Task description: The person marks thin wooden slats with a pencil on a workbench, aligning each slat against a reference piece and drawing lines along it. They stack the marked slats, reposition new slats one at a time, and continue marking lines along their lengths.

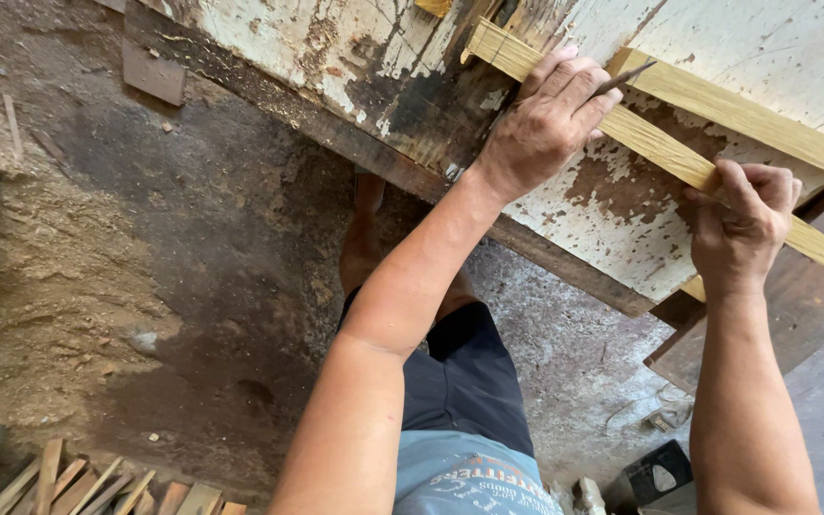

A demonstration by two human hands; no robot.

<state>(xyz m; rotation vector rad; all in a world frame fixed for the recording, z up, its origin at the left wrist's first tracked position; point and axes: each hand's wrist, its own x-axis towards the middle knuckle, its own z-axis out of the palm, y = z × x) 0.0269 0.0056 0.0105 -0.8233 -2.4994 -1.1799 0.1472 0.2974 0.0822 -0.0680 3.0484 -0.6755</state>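
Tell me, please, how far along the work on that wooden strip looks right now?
Done: the pale wooden strip lies flat on the worn white bench top, with pencil lines across its far end. In hand: the left hand presses it down, gripping a pencil, while the right hand steadies its nearer part. Left: the strip shows no cut.

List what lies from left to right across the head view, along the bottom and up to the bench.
Pile of wood offcuts → left hand holding a pencil → right hand gripping the light wooden strip on the workbench.
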